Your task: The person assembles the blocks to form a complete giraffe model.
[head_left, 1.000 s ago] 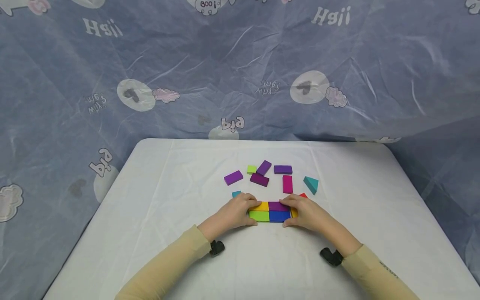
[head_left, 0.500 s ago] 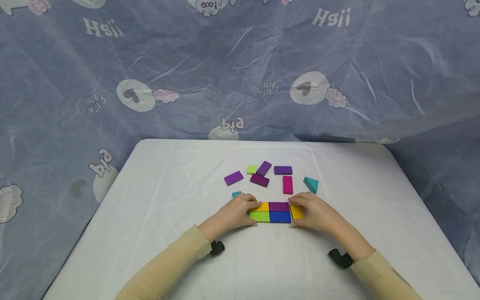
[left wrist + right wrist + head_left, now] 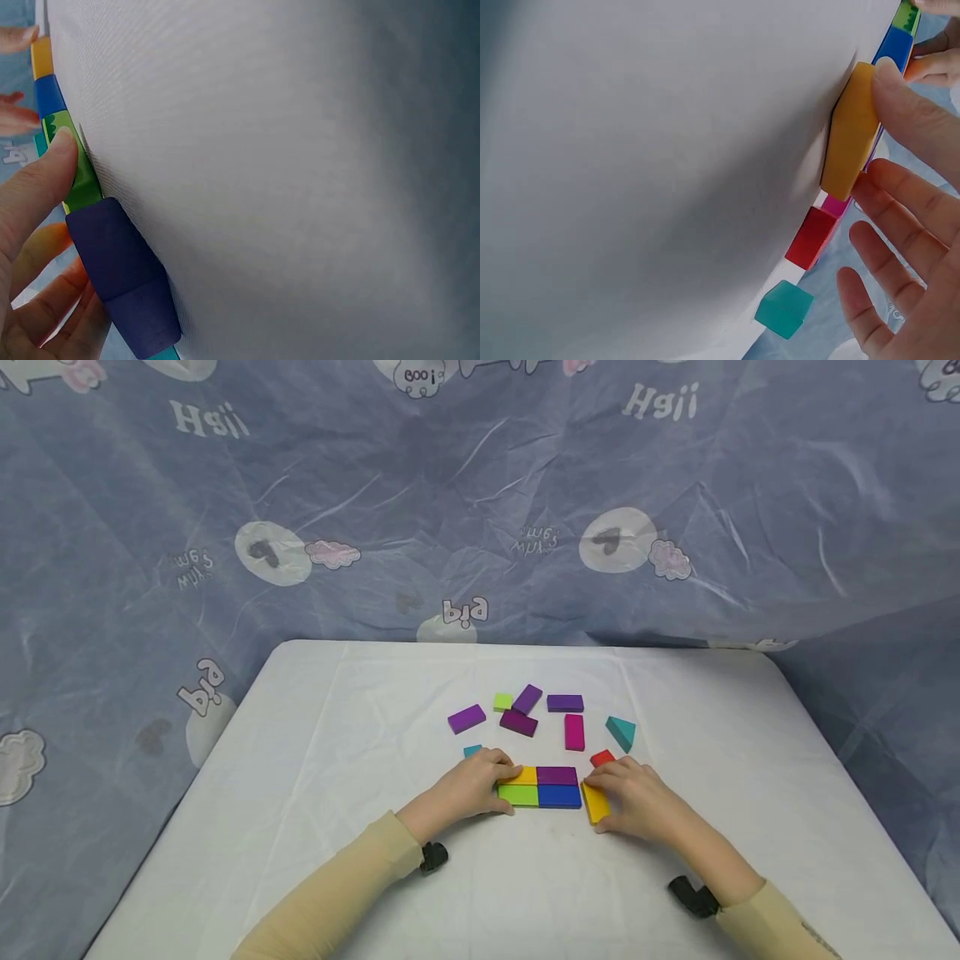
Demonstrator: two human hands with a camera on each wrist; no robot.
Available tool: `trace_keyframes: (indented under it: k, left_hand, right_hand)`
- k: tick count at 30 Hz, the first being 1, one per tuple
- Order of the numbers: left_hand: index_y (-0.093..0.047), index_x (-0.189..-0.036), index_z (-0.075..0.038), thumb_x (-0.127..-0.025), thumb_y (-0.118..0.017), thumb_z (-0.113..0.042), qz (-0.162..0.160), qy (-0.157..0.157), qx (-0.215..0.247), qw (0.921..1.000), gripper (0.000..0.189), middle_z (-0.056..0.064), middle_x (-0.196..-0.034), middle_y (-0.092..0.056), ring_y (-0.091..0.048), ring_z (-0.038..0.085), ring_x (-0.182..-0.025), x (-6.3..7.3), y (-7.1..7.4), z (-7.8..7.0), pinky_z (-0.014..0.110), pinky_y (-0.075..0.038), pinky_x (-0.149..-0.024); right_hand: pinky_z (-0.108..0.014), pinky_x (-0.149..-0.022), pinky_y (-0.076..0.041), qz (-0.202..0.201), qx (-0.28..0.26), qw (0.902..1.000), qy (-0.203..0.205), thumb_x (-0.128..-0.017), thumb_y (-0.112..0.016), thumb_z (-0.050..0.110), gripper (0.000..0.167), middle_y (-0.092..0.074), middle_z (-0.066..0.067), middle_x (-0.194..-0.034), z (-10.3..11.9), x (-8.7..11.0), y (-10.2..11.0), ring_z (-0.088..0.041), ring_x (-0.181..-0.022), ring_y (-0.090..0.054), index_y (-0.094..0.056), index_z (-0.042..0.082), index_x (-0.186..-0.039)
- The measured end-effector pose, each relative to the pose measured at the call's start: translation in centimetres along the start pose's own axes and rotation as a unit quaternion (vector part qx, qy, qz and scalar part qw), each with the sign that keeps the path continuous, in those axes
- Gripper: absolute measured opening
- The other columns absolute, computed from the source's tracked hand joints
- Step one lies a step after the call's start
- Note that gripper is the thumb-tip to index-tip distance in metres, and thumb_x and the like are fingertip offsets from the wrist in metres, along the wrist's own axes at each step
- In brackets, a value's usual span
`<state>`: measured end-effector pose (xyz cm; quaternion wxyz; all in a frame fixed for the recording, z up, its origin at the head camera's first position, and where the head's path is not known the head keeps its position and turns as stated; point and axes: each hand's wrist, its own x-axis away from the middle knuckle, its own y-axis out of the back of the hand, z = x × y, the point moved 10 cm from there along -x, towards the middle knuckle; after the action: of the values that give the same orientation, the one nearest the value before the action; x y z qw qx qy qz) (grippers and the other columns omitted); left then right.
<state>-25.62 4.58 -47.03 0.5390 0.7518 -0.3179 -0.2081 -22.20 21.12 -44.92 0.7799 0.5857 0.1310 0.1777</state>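
Four-part rectangle of flat blocks lies on the table: yellow (image 3: 527,775), purple (image 3: 557,776), lime green (image 3: 518,795) and blue (image 3: 559,797). My left hand (image 3: 468,785) grips its left end, thumb at the green block's near side and a finger on the yellow one. Beside the green block, in the left wrist view, is a dark purple block (image 3: 124,277), hidden by the hand in the head view. My right hand (image 3: 641,797) pinches another yellow block (image 3: 596,803) between thumb and fingers. This block stands slightly turned, a narrow gap from the rectangle's right end.
Beyond the right hand lie a red block (image 3: 602,758) and a teal triangular block (image 3: 622,732). Farther back are a magenta block (image 3: 574,732), a dark plum block (image 3: 518,722), several purple blocks (image 3: 565,703) and a small lime block (image 3: 502,702). A light-blue piece (image 3: 472,750) shows behind the left hand.
My right hand has moved right and a little nearer, drawing the yellow block off the rectangle's right end and turning it. The red block shows again. My left hand has stayed put.
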Motion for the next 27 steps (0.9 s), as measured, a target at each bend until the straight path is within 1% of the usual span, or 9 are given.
trace_keyframes:
  k: [6,11,14,20,27]
  left_hand:
    - [-0.060,-0.135,-0.010,-0.079,-0.082,-0.038,-0.003,-0.003,-0.003,1.0000,0.066,0.004,-0.123,-0.064,-0.059,0.017,-0.109,0.1,0.1,-0.1,0.024,-0.050,-0.098]
    - [-0.061,-0.135,-0.011,-0.079,-0.082,-0.039,-0.004,-0.002,0.000,1.0000,0.066,0.004,-0.123,-0.063,-0.058,0.017,-0.108,0.1,0.1,0.0,0.023,-0.050,-0.097]
    - [-0.061,-0.135,-0.011,-0.079,-0.082,-0.039,-0.002,-0.001,0.002,1.0000,0.066,0.003,-0.123,-0.063,-0.058,0.017,-0.109,0.1,0.1,0.0,0.023,-0.050,-0.097]
    - [-0.061,-0.134,-0.011,-0.078,-0.082,-0.039,-0.006,-0.004,-0.002,1.0000,0.066,0.003,-0.122,-0.063,-0.058,0.016,-0.107,0.1,0.2,-0.1,0.022,-0.050,-0.096]
    - [-0.061,-0.135,-0.011,-0.079,-0.082,-0.040,-0.005,-0.001,-0.005,1.0000,0.066,0.003,-0.122,-0.063,-0.058,0.016,-0.107,0.1,0.2,-0.1,0.022,-0.050,-0.096]
  right_hand:
    - [-0.050,-0.096,-0.050,0.013,-0.009,0.9998,-0.014,-0.066,-0.092,0.030,0.058,-0.068,-0.002,-0.113,0.6,1.7,-0.4,-0.026,-0.110,-0.057,-0.071,0.009,-0.115]
    - [-0.044,-0.096,-0.053,0.037,-0.026,0.9989,-0.014,-0.066,-0.091,0.028,0.055,-0.067,0.002,-0.113,1.5,3.0,-1.0,-0.023,-0.109,-0.059,-0.070,0.011,-0.114]
    - [-0.043,-0.095,-0.053,0.051,-0.037,0.9980,-0.009,-0.067,-0.091,0.028,0.056,-0.065,0.002,-0.116,2.3,3.4,-1.5,-0.022,-0.110,-0.060,-0.069,0.011,-0.116]
    - [-0.042,-0.095,-0.054,0.049,-0.049,0.9975,0.009,-0.068,-0.090,0.030,0.058,-0.063,0.001,-0.117,3.9,3.2,-1.9,-0.021,-0.109,-0.060,-0.068,0.011,-0.119]
    - [-0.041,-0.095,-0.054,0.038,-0.043,0.9983,-0.009,-0.066,-0.092,0.032,0.063,-0.064,0.001,-0.113,4.3,2.1,-2.1,-0.018,-0.107,-0.059,-0.066,0.012,-0.119]
